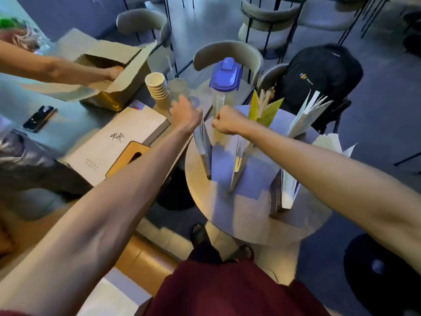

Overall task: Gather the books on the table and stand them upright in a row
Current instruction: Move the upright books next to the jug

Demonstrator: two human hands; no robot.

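Several upright books (204,153) on round table (239,213); backpack (319,71) logo lettering illegible.

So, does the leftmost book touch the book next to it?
Apart. The head view shows a strip of bare table between the leftmost book and its neighbour.

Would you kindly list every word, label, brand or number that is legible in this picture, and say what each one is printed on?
No text here is clear enough to quote.
Black backpack: a coloured logo with small lettering beside it and a small mark near the top, both too blurred to read.
White box: dark brush-style characters with small lines below, too blurred to read.
Dark book: faint lettering on the cover, too blurred to read.
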